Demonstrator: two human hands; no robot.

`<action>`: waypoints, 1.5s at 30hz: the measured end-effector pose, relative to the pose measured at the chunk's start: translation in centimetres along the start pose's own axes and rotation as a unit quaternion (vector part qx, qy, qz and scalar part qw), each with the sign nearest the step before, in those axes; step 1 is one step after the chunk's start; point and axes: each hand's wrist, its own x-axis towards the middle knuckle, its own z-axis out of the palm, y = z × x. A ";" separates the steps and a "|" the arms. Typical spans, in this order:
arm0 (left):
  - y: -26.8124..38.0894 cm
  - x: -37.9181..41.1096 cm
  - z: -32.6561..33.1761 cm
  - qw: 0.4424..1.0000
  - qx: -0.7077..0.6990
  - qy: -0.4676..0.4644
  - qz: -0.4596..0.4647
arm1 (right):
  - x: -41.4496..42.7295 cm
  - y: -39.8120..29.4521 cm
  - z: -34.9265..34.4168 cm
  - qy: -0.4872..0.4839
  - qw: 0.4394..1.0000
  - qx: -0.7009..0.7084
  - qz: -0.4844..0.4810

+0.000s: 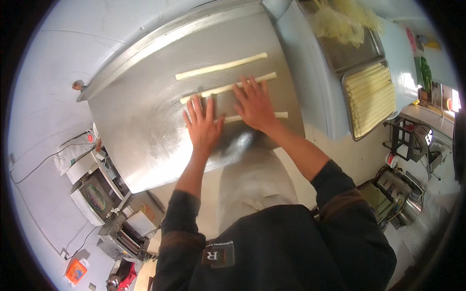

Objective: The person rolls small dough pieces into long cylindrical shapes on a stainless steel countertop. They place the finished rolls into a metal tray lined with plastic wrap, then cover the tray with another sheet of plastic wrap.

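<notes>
Three long, pale dough ropes lie roughly parallel on a stainless steel worktable [138, 120]. The far dough rope [222, 66] is untouched. Over the middle dough rope [222, 90] reach the fingertips of both hands. My left hand [200, 125] is palm down with fingers spread, its fingertips at that rope's left part. My right hand [255, 103], also flat and spread, has its fingers across the rope's right part. The near dough rope [236, 118] is partly covered by both hands; its right end shows beyond my right wrist. Neither hand grasps anything.
At right, a metal tray [351, 125] holds several dough ropes packed side by side [369, 98]. Behind it sits another metal tray [349, 54] with yellowish plastic film [338, 25] over it. A raised steel edge [174, 34] borders the table's far side. Kitchen machines stand lower left.
</notes>
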 end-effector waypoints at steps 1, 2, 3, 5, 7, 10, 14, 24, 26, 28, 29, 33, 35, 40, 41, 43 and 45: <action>0.0 2.6 0.0 1.000 0.004 0.024 0.006 | 0.9 0.2 0.5 -0.004 1.000 0.002 0.008; 0.1 3.8 0.0 0.999 0.005 0.048 0.015 | 1.5 0.5 0.8 -0.008 1.000 0.001 0.018; 0.1 3.3 0.2 1.000 0.004 0.028 0.009 | 1.4 1.1 0.9 -0.013 0.999 -0.002 0.030; 0.3 0.9 -0.1 1.000 0.002 -0.007 -0.005 | -3.4 1.1 -0.7 -0.060 0.997 -0.022 0.046; 1.0 -3.0 -1.9 0.997 0.009 -0.073 -0.034 | -5.2 -0.1 -2.5 -0.066 0.996 -0.020 0.057; 1.6 -2.9 -1.5 1.000 -0.005 -0.028 -0.001 | -5.4 -1.0 -3.1 -0.052 0.996 -0.006 0.077; 2.4 -0.1 -1.7 0.998 0.010 -0.052 0.039 | -4.6 0.8 -2.0 -0.053 0.995 -0.006 0.085; 0.5 4.5 -2.4 0.999 -0.005 0.021 0.044 | 0.0 0.8 -3.8 0.026 0.995 -0.030 0.093; 0.3 11.5 -2.2 0.996 0.015 0.071 0.046 | 8.3 2.4 -3.1 0.102 0.994 -0.027 0.012; 1.1 16.7 -0.7 0.994 0.021 0.092 0.061 | 12.0 5.2 -1.9 0.114 0.993 -0.042 -0.003; 1.8 18.2 0.5 0.994 0.031 0.082 0.061 | 11.9 6.7 -0.6 0.098 0.994 -0.047 0.013; 2.7 7.8 0.9 0.996 0.050 0.007 0.069 | 0.6 5.9 0.6 -0.015 0.999 -0.048 0.007; 3.4 -1.0 -1.8 0.995 0.003 -0.077 0.066 | -8.4 1.6 -3.8 -0.100 0.989 -0.021 0.109; 5.4 -5.2 -2.1 0.995 -0.076 -0.062 -0.009 | -7.0 -5.1 -4.7 -0.072 0.988 0.075 0.117; 5.0 -3.8 -1.2 0.997 -0.047 -0.058 -0.002 | -5.4 -5.1 -3.9 -0.096 0.988 0.064 0.099; 4.0 -0.7 -0.8 0.998 -0.017 -0.048 0.026 | -2.6 -3.6 -1.4 -0.137 0.987 0.046 0.066; 2.2 0.4 -1.8 0.996 -0.020 -0.052 0.066 | -3.5 -1.5 -0.5 -0.097 0.994 0.040 0.022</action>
